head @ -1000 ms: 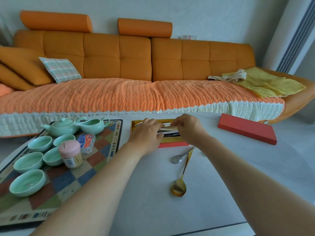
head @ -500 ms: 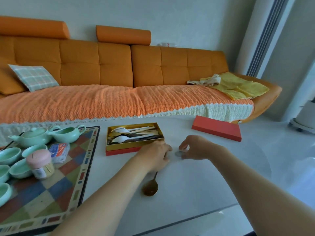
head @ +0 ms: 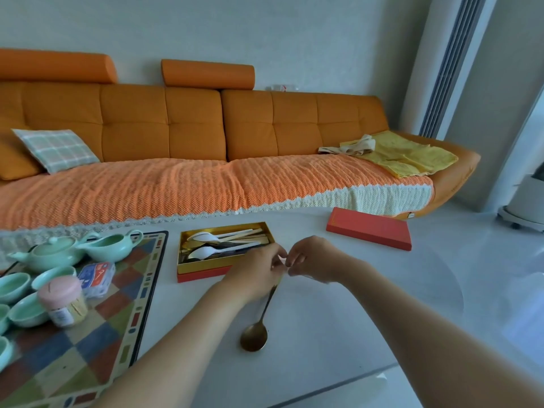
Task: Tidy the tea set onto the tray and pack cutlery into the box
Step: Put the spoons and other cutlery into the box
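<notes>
Nearest, gold spoon [head: 253, 337], bowl on the bench [head: 338, 334], handle pinched in the left hand [head: 259, 272] grip. Right hand [head: 316, 260] grip curled at the handle tip, contents impossible to tell. Left, packet [head: 95, 278] on the tray [head: 88, 363], print unreadable. Beyond, open box [head: 203, 268] holding cutlery [head: 220, 245]; red lid [head: 369, 228] farther right.

A gold spoon [head: 253, 337] lies near the open gold-lined box [head: 203, 276] of cutlery [head: 206, 252]
</notes>
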`<action>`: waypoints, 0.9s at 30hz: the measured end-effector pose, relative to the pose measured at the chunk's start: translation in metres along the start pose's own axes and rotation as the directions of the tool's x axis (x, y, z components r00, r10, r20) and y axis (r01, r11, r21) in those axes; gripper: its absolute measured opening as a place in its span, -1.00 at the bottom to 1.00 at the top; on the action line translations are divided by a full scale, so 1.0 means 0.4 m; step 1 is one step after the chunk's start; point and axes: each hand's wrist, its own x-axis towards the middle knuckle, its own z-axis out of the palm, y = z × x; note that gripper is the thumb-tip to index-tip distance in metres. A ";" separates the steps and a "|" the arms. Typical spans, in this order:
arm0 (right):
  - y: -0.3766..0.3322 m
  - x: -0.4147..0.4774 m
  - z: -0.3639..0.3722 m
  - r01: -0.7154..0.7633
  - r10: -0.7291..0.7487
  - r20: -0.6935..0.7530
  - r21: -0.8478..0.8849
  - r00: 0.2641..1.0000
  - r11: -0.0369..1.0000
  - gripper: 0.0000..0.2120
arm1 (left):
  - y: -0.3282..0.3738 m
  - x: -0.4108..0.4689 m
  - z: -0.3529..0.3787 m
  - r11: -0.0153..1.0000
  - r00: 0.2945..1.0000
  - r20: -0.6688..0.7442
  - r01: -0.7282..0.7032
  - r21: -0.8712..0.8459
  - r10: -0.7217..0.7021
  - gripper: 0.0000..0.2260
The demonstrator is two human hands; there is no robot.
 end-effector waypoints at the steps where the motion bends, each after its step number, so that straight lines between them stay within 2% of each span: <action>1: -0.008 0.006 0.000 0.008 -0.006 -0.030 0.058 1.000 0.998 -0.89 | -0.006 0.002 -0.011 0.999 1.000 -0.018 0.022 -0.045 -0.022 -0.85; 3: -0.023 0.018 0.002 0.048 -0.034 -0.093 0.152 0.995 0.987 -0.88 | -0.020 0.003 -0.039 0.992 0.996 -0.066 0.050 -0.112 -0.057 -0.91; 6: -0.045 0.046 0.012 0.103 -0.075 -0.174 0.161 0.982 0.981 -0.95 | -0.051 -0.002 -0.087 0.977 0.975 -0.184 0.087 -0.196 -0.124 -0.95; 9: -0.067 0.084 0.027 0.098 -0.050 -0.245 0.186 0.968 0.978 -0.86 | -0.101 -0.005 -0.136 0.950 0.923 -0.322 0.115 -0.289 -0.210 -0.96; 12: -0.097 0.125 0.043 0.083 -0.017 -0.282 0.222 0.959 0.972 -0.81 | -0.154 -0.005 -0.177 0.941 0.885 -0.386 0.143 -0.306 -0.260 -0.97; 14: -0.114 0.156 0.056 0.072 -0.002 -0.298 0.226 0.955 0.971 -0.78 | -0.183 -0.008 -0.193 0.961 0.887 -0.396 0.156 -0.228 -0.238 -0.93; 17: -0.136 0.198 0.080 0.025 0.048 -0.318 0.222 0.947 0.975 -0.76 | -0.225 -0.011 -0.202 0.988 0.907 -0.393 0.148 -0.041 -0.152 -0.77; 20: -0.151 0.227 0.104 -0.005 0.069 -0.318 0.198 0.946 0.980 -0.75 | -0.257 -0.014 -0.202 0.984 0.946 -0.316 0.124 0.131 -0.077 -0.69; 23: -0.167 0.240 0.122 -0.014 0.036 -0.309 0.075 0.950 0.997 -0.74 | -0.275 -0.020 -0.187 0.961 0.984 -0.160 0.113 0.251 -0.073 -0.63; 27: -0.187 0.251 0.140 -0.065 0.034 -0.298 -0.095 0.954 0.993 -0.63 | -0.278 -0.014 -0.186 0.945 0.986 -0.135 0.134 0.299 -0.097 -0.63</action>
